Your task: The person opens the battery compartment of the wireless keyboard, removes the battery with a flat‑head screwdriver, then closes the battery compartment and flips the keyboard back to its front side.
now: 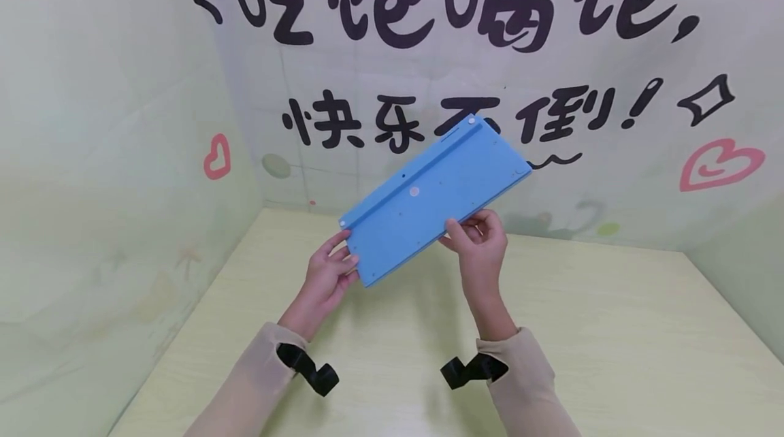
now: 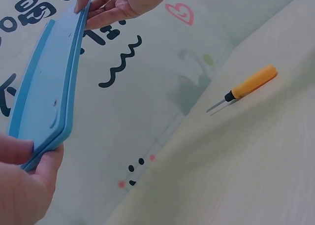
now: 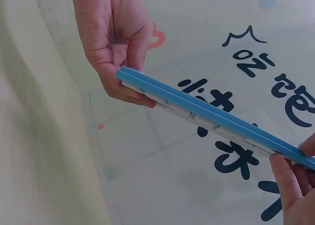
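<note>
A thin blue keyboard [image 1: 429,199] is held up above the table, tilted with its right end higher. Its flat underside, with small round feet and screw holes, faces the head camera. Whitish keys show along the far side in the right wrist view, below the blue edge [image 3: 211,119]. My left hand [image 1: 327,273] grips the lower left end between thumb and fingers. With thumb and curled fingers, my right hand [image 1: 480,246] pinches the lower long edge near its middle. The left wrist view shows both the left hand [image 2: 29,185] and the right hand [image 2: 125,3] on it.
A screwdriver [image 2: 253,82] with an orange handle lies on the pale table [image 2: 256,156] in the left wrist view; the head view does not show it. Behind the table stands a printed wall [image 1: 367,76] with black writing. Another wall [image 1: 110,151] rises at the left.
</note>
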Tool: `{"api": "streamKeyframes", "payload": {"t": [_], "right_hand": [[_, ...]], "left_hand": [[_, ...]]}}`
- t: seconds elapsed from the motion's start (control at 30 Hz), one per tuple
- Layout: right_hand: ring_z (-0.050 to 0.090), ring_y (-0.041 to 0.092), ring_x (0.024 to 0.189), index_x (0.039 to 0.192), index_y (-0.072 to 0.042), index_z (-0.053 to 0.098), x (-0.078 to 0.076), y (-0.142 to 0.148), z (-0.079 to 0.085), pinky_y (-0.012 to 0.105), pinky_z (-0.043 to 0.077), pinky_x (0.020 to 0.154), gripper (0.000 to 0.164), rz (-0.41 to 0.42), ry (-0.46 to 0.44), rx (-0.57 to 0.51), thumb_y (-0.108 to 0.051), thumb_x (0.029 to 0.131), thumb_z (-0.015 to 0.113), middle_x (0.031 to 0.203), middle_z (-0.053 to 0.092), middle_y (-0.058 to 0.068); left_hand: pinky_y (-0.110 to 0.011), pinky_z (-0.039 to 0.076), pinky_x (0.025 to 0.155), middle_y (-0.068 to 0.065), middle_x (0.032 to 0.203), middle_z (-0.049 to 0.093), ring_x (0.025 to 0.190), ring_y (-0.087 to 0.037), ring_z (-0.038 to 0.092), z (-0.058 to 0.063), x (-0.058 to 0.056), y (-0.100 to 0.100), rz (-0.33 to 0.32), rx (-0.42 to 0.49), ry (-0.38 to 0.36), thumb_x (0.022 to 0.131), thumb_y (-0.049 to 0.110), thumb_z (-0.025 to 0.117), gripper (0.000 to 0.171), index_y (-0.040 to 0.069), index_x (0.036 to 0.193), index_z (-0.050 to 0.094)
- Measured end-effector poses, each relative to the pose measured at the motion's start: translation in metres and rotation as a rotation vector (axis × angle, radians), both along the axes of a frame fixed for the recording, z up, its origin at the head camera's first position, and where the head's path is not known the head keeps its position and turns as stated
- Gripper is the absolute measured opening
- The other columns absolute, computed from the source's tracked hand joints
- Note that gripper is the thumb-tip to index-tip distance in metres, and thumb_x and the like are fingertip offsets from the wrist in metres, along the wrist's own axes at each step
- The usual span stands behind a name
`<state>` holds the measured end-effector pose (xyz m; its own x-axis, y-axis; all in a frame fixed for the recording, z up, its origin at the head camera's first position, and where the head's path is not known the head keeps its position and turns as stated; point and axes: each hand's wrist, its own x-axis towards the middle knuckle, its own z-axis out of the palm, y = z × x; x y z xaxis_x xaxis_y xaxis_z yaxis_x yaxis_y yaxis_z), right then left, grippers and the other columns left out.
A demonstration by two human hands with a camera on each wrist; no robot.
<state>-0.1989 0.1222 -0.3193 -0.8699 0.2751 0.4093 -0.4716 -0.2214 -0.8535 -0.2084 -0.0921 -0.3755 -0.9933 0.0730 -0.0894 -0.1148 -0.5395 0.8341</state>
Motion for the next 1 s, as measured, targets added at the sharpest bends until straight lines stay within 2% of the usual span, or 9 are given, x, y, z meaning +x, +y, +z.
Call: {"api": "streamKeyframes", "payload": {"t": [0.17,0.27,0.37,0.5,0.6,0.7,0.87,1.0], "right_hand": [[0.060,0.017,0.070,0.094,0.007,0.050,-0.001,0.002,0.000,0.040,0.053,0.065,0.018,0.047,-0.015,0.011,0.004,0.082,0.063,0.083,0.051,0.013],[0.061,0.017,0.069,0.090,0.006,0.051,-0.003,0.007,0.001,0.040,0.053,0.065,0.014,0.052,0.005,0.008,0.001,0.084,0.063,0.080,0.053,0.011],[0.063,0.019,0.068,0.090,0.006,0.053,-0.005,0.014,0.004,0.040,0.053,0.064,0.015,0.040,0.013,0.022,-0.004,0.085,0.063,0.079,0.055,0.011],[0.064,0.019,0.073,0.105,0.007,0.056,-0.005,0.028,0.007,0.039,0.053,0.064,0.027,0.021,-0.040,0.123,-0.008,0.084,0.065,0.086,0.057,0.011],[0.064,0.017,0.078,0.116,0.006,0.053,-0.006,0.039,0.009,0.037,0.053,0.066,0.038,0.022,-0.101,0.219,-0.010,0.084,0.066,0.093,0.057,0.011],[0.063,0.016,0.082,0.119,0.008,0.051,-0.007,0.049,0.012,0.034,0.053,0.066,0.042,0.019,-0.133,0.259,-0.011,0.084,0.065,0.098,0.057,0.011],[0.062,0.012,0.078,0.118,0.012,0.052,-0.007,0.065,0.018,0.028,0.053,0.062,0.038,0.006,-0.112,0.311,-0.008,0.087,0.061,0.095,0.058,0.005],[0.060,0.008,0.077,0.122,0.010,0.052,-0.010,0.074,0.021,0.025,0.052,0.061,0.038,0.003,-0.153,0.437,-0.008,0.088,0.057,0.095,0.058,0.007]], "left_hand": [[-0.037,0.047,0.084,-0.027,0.131,0.039,0.114,-0.037,0.047,-0.004,0.007,-0.006,0.051,-0.019,0.043,0.086,-0.015,0.046,0.057,0.002,0.138,0.031],[-0.033,0.050,0.078,-0.026,0.127,0.042,0.107,-0.032,0.052,-0.006,0.010,-0.012,0.066,-0.030,0.072,0.085,-0.015,0.048,0.057,0.002,0.137,0.033],[-0.031,0.050,0.076,-0.024,0.127,0.042,0.104,-0.028,0.053,-0.006,0.012,-0.018,0.072,-0.053,0.059,0.085,-0.015,0.046,0.056,0.002,0.137,0.032],[-0.027,0.050,0.071,-0.020,0.125,0.043,0.098,-0.024,0.055,-0.006,0.012,-0.025,0.081,-0.099,-0.010,0.086,-0.017,0.042,0.056,0.004,0.137,0.032],[-0.025,0.048,0.068,-0.017,0.120,0.045,0.092,-0.020,0.056,-0.004,0.012,-0.028,0.083,-0.124,-0.034,0.087,-0.017,0.042,0.055,0.004,0.136,0.033],[-0.025,0.048,0.066,-0.015,0.116,0.048,0.090,-0.019,0.056,-0.004,0.011,-0.032,0.086,-0.147,-0.028,0.086,-0.017,0.042,0.055,0.004,0.136,0.034],[-0.024,0.049,0.064,-0.011,0.105,0.052,0.085,-0.017,0.057,-0.005,0.011,-0.036,0.082,-0.171,-0.008,0.085,-0.019,0.042,0.054,0.001,0.135,0.035],[-0.023,0.048,0.063,-0.014,0.112,0.049,0.091,-0.021,0.056,-0.005,0.010,-0.041,0.061,-0.239,0.001,0.086,-0.017,0.043,0.054,0.002,0.135,0.036]]}}
